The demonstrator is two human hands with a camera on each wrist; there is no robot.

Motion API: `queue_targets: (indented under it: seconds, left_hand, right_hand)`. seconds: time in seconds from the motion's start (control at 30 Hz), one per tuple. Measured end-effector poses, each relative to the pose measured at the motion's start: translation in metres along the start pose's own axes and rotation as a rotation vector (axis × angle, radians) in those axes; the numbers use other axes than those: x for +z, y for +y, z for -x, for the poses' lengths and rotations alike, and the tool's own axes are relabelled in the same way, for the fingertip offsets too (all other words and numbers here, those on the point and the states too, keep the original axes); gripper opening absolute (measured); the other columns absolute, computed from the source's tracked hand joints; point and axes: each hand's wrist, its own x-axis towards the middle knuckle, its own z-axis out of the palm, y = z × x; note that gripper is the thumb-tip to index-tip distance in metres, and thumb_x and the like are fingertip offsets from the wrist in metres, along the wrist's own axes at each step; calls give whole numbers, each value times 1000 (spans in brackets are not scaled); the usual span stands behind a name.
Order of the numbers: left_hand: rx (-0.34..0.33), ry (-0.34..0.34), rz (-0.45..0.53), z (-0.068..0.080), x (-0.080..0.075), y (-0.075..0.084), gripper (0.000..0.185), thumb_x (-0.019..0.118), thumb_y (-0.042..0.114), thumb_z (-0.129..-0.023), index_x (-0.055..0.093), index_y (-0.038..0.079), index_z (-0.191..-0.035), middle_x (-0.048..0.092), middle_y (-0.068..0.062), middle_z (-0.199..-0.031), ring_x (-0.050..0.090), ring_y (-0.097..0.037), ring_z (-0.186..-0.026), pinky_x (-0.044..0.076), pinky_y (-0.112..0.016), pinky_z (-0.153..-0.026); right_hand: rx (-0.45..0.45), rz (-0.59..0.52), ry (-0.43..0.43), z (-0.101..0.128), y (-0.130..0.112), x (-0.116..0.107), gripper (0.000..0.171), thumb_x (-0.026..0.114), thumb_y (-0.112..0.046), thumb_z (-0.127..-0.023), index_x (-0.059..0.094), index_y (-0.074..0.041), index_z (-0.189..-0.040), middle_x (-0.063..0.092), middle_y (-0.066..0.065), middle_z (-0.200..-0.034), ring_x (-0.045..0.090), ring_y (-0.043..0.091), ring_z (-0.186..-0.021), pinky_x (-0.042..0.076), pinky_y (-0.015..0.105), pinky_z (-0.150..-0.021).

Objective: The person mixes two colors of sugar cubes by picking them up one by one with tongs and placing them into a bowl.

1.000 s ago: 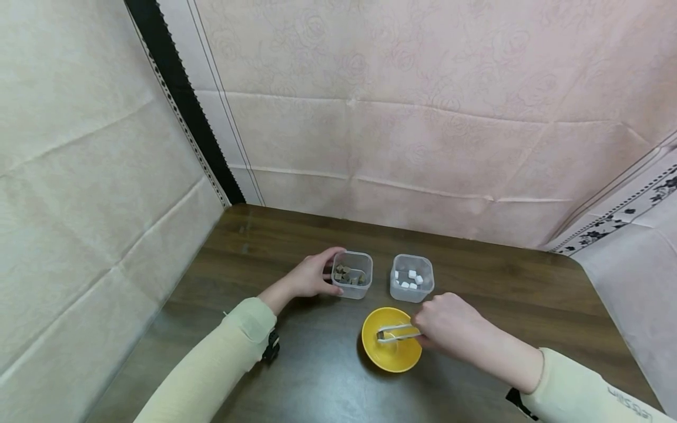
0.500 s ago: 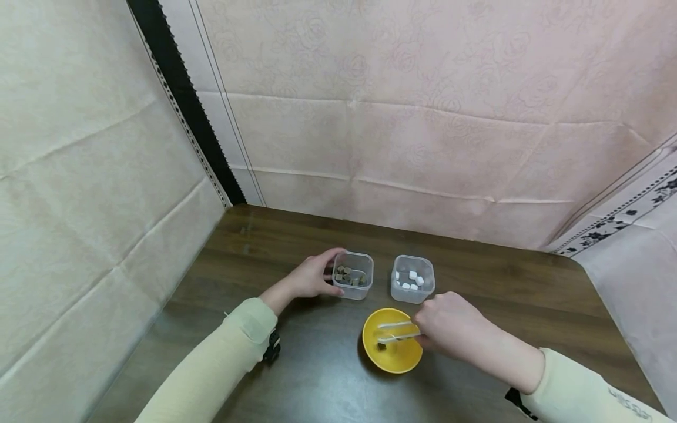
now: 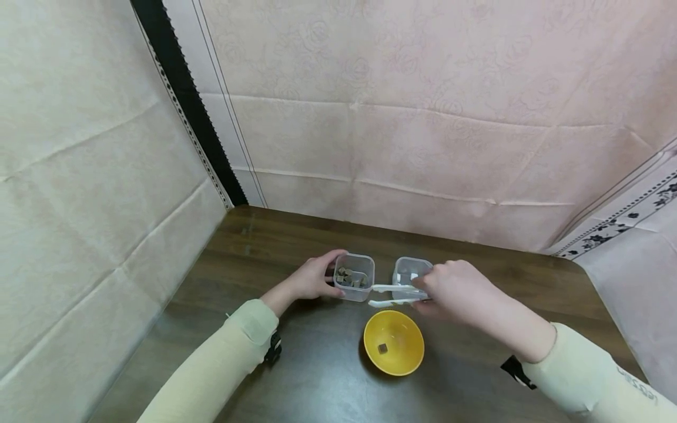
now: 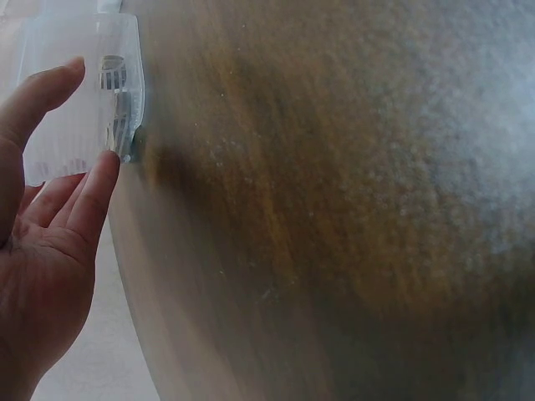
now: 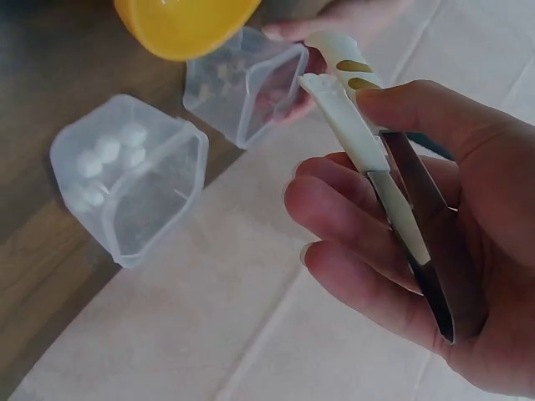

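My left hand [image 3: 309,277] grips a clear plastic container [image 3: 353,295] from its left side, thumb toward the front and fingers round the back. Several small brown cubes [image 3: 345,275] lie inside. In my right hand [image 3: 459,289] are small tongs with white tips [image 5: 341,124], pinched between thumb and fingers, their arms apart and nothing between them. In the head view the tongs overlap the front of a second clear container [image 3: 413,262], which has several white cubes [image 5: 107,149] in it. One brown cube [image 3: 382,348] sits in the yellow bowl [image 3: 404,355], nearer to me.
Both containers and the bowl stand close together on a dark wooden table [image 3: 254,235]. Pale patterned cloth [image 3: 402,147] hangs behind the far edge, with another cloth [image 3: 95,194] along the left.
The tongs opened in the bowl and the brown cube came to lie there. My right hand then moved up and away from me, out of the bowl. The left hand stays on its container.
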Motion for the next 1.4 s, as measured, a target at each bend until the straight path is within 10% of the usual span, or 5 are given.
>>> queue_targets:
  seconds: [0.47,1.4]
  left_hand:
    - [16,-2,6,-2,0,-4,92,90,3,-85,41,19,-161,49,-12,-162,55,-33,-142,58,-40,-105]
    - [15,-5,13,0,-1,-3,90,90,6,-86,42,19,-160,51,-14,-160,57,-33,-139,58,-42,-105]
  right_hand:
    - [64,-6,-80,-49,12,5,26,88,-29,-86,70,-16,-73,44,-9,-57,36,10,-53,28,25,-47]
    - [139,-46,-422,-121,5,28,23,85,-32,-90,77,-11,-89,61,-1,-68,54,15,-58,51,25,-53]
